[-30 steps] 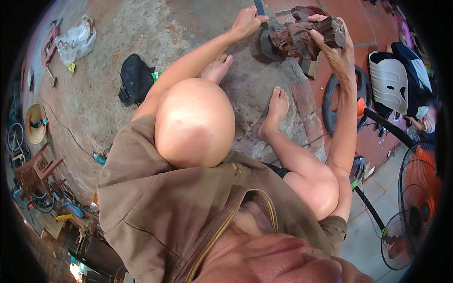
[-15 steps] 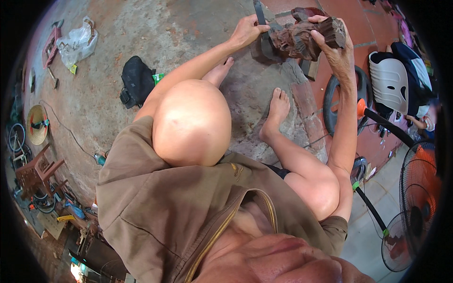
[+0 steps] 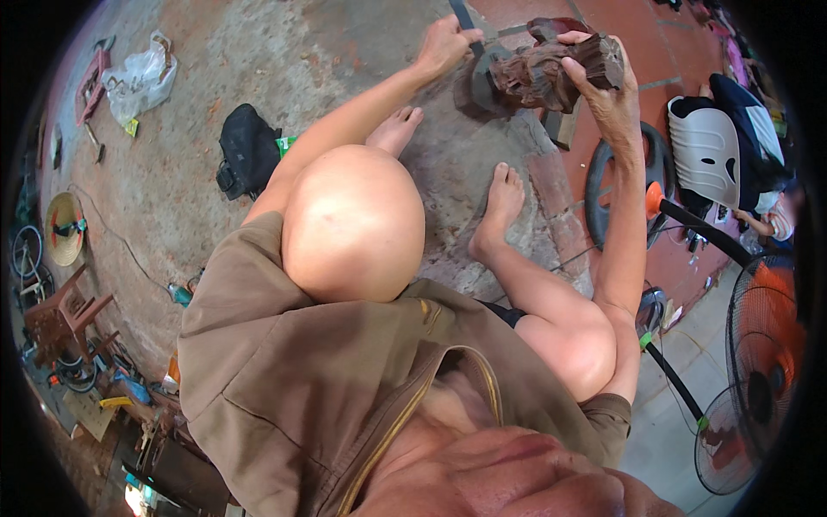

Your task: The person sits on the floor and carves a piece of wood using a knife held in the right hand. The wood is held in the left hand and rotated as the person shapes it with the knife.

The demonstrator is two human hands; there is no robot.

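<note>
Far left of the frame: straw hat (image 3: 66, 228), brown chair (image 3: 69, 314) below it, then clear plastic bag (image 3: 142, 82) at upper left. Black bag (image 3: 248, 151) on the concrete floor (image 3: 284, 39), left of the raised knee. Top centre: left hand (image 3: 444, 45), fingers pinched on a flat dark tool (image 3: 463, 15). Tool's lower end is right by the left end of the dark wood carving (image 3: 534, 73); can't tell if they touch. Carving lies sideways, upper right of centre; what's under it, unclear. Right hand (image 3: 613, 103) grips its right end, thumb on the near side, fingers round the far side, no visible gap.

For good work: brace the carving with the right hand, keep that thumb clear of the tool's path, use short light strokes, ease off on thin carved ridges.

Right edge: white plastic piece (image 3: 704, 155), fan (image 3: 762, 336) below.
</note>
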